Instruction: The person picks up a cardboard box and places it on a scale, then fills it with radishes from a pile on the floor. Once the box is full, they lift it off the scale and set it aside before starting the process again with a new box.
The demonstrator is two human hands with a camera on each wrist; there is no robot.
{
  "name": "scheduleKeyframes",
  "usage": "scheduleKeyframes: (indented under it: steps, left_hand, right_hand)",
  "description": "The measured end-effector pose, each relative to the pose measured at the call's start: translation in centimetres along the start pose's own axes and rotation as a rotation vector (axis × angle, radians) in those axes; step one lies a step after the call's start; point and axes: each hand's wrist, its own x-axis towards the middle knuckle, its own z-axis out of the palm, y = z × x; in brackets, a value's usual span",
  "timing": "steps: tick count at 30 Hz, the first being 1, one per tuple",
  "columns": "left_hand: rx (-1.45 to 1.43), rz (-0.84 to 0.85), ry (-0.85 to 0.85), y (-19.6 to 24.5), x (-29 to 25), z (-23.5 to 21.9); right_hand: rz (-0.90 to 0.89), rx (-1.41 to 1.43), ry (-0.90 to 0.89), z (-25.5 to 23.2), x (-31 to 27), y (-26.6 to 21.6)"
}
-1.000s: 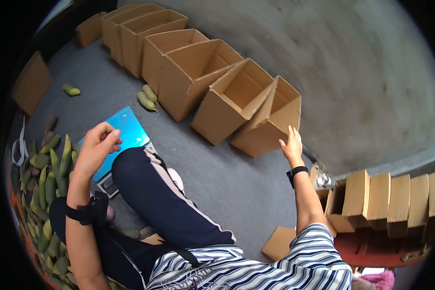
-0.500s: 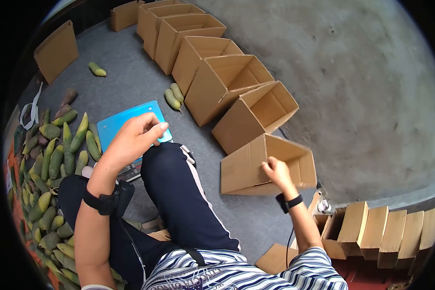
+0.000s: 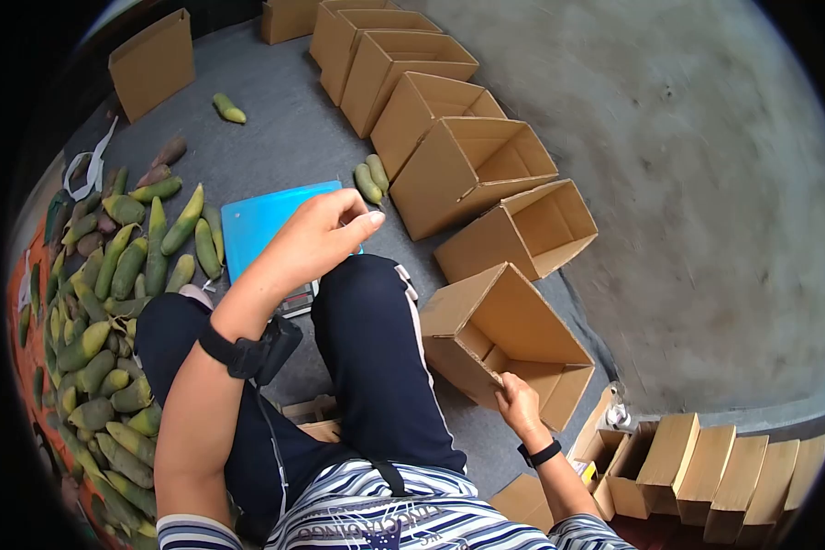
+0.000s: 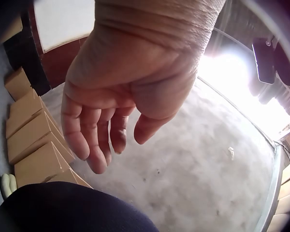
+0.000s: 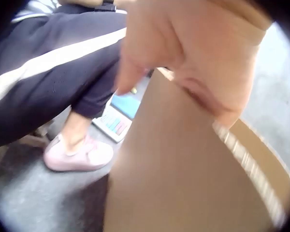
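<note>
My right hand (image 3: 520,403) grips the near top edge of an open cardboard box (image 3: 458,298), which stands tilted with its mouth turned toward me. In the right wrist view the thumb and fingers straddle the rim of the box wall (image 5: 174,164). My left hand (image 3: 325,229) hangs loosely curled above my knee, over the near edge of a blue-topped scale (image 3: 257,225). Nothing lies in that hand (image 4: 130,92) in the left wrist view.
Several open cardboard boxes (image 3: 472,174) line the wall. Green radishes (image 3: 92,344) heap on the left; two more radishes (image 3: 368,183) lie beside the boxes. Folded cartons (image 3: 669,458) stand at the lower right. A flat carton (image 3: 153,64) leans at the back left.
My right hand reached the nearest box, took hold of its edge and swung it toward me, away from the row. The view shifted; the left hand stays loosely curled near the knee.
</note>
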Motion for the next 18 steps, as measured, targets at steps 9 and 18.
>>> scheduleKeyframes:
  steps: [9,18]
  left_hand:
    - [-0.357,0.132,0.544,1.1,-0.8,-4.1]
    - [-0.462,0.231,0.882,2.3,-2.1,-7.1]
  right_hand:
    - [-0.071,0.275,0.303,-7.1,5.0,-5.3]
    - [-0.665,0.177,0.291,-11.8,17.0,-16.6]
